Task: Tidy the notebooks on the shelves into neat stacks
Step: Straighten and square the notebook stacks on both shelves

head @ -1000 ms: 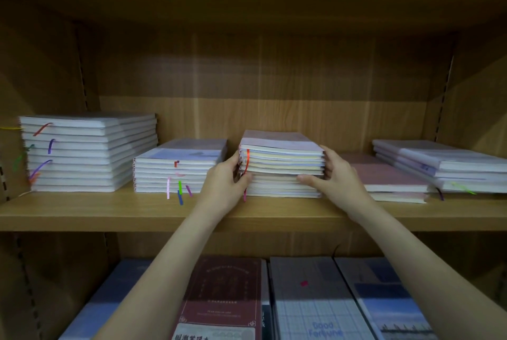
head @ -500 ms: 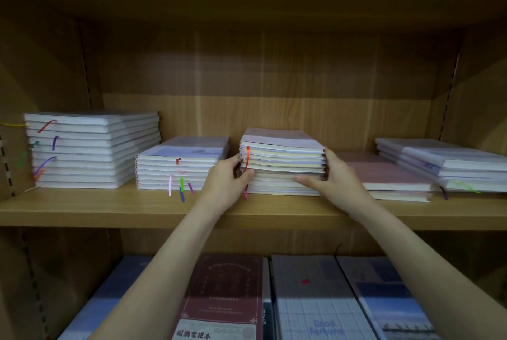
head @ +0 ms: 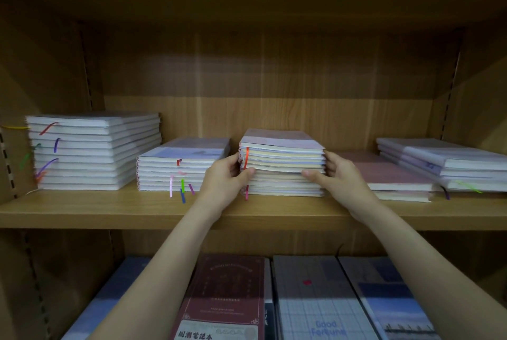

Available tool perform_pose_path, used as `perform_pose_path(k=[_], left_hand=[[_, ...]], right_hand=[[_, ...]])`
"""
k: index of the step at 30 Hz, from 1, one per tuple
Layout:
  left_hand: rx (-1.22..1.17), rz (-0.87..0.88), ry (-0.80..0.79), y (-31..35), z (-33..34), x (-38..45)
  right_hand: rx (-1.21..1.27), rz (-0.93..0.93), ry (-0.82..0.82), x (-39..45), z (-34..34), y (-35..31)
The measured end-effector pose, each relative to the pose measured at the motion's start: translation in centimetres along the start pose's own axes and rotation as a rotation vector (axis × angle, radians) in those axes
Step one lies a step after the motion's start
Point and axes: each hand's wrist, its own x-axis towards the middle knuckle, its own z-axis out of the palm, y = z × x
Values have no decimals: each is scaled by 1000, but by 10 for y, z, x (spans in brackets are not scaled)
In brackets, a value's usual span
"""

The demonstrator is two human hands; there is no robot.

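Note:
A middle stack of notebooks [head: 284, 160] stands on the wooden shelf [head: 137, 209]. Its upper few notebooks sit slightly askew above the lower ones. My left hand [head: 226, 182] grips the upper notebooks at their left side, thumb at the front edge. My right hand [head: 338, 178] grips them at the right side, thumb under their front edge. A tall white stack [head: 90, 151] stands at the far left, with a lower stack [head: 178, 168] beside it. Right of my hands lie pink notebooks [head: 389, 172] and a loose, staggered pile [head: 450, 164].
Coloured ribbon bookmarks [head: 182, 188] hang over the shelf's front edge. The shelf below holds flat notebooks: a dark red one [head: 225, 298], a grid-patterned one [head: 315, 301] and bluish ones. Cabinet side walls close in left and right.
Both hands stay on the middle stack; the upper notebooks have lifted very slightly at the front. The camera has shifted a little.

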Motion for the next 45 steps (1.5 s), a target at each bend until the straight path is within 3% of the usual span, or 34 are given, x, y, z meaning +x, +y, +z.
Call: perform_pose_path(k=[26, 40, 45], left_hand=[[-111, -94, 22, 1, 0, 3], [-66, -120, 75, 4, 3, 2], [-91, -146, -12, 3, -2, 2]], right_hand=[[87, 13, 143, 4, -1, 3], [136, 164, 231, 8, 7, 4], [169, 145, 208, 6, 5, -1]])
